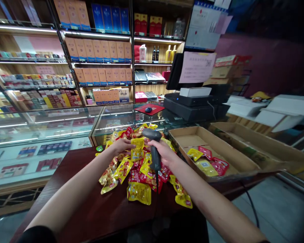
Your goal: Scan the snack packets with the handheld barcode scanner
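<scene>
My left hand grips a yellow snack packet, held upright above the pile with a printed label low on its face. In my right hand is a dark barcode scanner, its fingers wrapped round the handle and its head just right of the packet. The scanner's cord hangs down toward the table. Beneath both hands spreads a heap of red and yellow snack packets on the dark wooden table. Part of the heap is hidden by my hands and the scanner.
A cardboard box on the right holds several packets, with a second cardboard box beside it. Behind are a glass display counter, a red mouse pad with a mouse, and a cash register. Stocked shelves line the back wall.
</scene>
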The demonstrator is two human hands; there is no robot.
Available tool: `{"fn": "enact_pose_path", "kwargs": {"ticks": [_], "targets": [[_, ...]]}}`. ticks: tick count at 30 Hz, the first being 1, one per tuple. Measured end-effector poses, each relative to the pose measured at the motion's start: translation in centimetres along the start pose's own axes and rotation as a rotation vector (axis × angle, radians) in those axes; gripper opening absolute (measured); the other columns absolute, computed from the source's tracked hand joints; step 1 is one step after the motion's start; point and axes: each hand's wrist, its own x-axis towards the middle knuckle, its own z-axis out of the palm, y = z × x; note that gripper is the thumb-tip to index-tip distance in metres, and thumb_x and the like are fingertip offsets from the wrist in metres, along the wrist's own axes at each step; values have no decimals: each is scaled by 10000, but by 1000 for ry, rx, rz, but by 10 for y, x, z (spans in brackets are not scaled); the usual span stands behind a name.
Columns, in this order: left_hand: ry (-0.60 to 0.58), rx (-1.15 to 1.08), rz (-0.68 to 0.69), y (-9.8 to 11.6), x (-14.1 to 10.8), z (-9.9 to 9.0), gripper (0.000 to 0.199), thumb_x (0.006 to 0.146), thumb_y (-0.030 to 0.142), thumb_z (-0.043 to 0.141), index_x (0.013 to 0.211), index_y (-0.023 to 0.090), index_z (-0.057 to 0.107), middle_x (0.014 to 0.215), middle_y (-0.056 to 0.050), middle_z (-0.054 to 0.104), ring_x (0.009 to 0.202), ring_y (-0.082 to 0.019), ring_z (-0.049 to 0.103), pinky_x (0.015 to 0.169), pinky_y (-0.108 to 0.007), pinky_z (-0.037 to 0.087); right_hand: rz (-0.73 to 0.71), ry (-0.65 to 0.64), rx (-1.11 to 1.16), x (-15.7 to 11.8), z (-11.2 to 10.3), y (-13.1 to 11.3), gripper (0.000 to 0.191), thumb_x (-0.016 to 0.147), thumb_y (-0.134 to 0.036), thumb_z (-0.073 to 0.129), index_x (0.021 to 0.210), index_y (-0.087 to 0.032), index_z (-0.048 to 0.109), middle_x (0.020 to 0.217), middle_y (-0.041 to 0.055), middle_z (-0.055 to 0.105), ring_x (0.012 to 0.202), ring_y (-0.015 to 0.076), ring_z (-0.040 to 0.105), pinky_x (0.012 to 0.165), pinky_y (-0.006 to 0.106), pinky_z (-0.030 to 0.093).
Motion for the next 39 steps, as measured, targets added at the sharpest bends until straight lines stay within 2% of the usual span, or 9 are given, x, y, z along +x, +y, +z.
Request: {"fn": "enact_pose_path", "kwargs": {"ticks": [2,7,11,13,18,23,27,31,39], "targets": [[-9,-7,11,2,7,8,456,400,340,886,775,143,720,825,-49,685,696,-142,626,575,-235,526,-37,27,-38,-7,-8,0,220,640,-198,671,858,-167,679,711,7,662,715,133,632,679,228,513],[54,-34,47,10,20,17,388,365,280,900,625,127,656,640,-2,622,554,-94,563,559,-249,530,-45,83,-157,-35,-16,4,291,669,-283,677,942,-190,634,792,20,672,730,167,643,576,239,516],[68,-122,55,19,28,16,400,377,253,902,659,126,648,653,-2,635,535,-85,564,548,-235,529,-60,-24,-133,-60,-5,9,363,688,-296,669,1024,-198,574,1037,59,650,783,187,670,607,282,558],[79,-143,57,22,32,14,395,399,245,900,676,126,645,622,4,626,506,-82,559,522,-223,521,-63,-77,-122,-68,2,14,368,701,-304,656,1033,-193,543,1084,73,624,757,189,682,574,289,567],[106,-132,55,25,37,8,355,447,213,887,676,127,629,624,-2,636,487,-84,561,498,-222,523,-59,-66,-144,-75,12,39,411,702,-349,665,1021,-185,464,880,29,617,606,174,673,462,274,550],[104,-118,50,21,38,2,319,493,205,871,706,128,647,655,-20,655,510,-97,579,500,-225,527,-64,-64,-167,-75,14,58,341,732,-335,635,971,-203,430,773,-22,551,551,157,652,409,250,531],[96,-135,30,18,36,1,355,473,194,881,747,127,665,719,-38,681,557,-113,609,520,-230,538,-91,-61,-201,-75,15,64,305,750,-347,608,958,-201,440,704,-33,553,526,151,637,395,251,530],[105,-154,18,15,33,1,362,461,185,887,738,120,663,733,-48,687,559,-122,621,507,-226,538,-72,-63,-221,-77,15,67,348,747,-360,610,999,-192,438,596,-60,545,489,145,612,396,263,532],[78,-166,24,12,31,-1,378,476,194,886,779,115,673,789,-64,696,584,-134,644,505,-214,539,-56,-75,-206,-82,17,67,361,739,-407,625,963,-187,447,593,-50,554,502,150,613,408,275,538]]}}
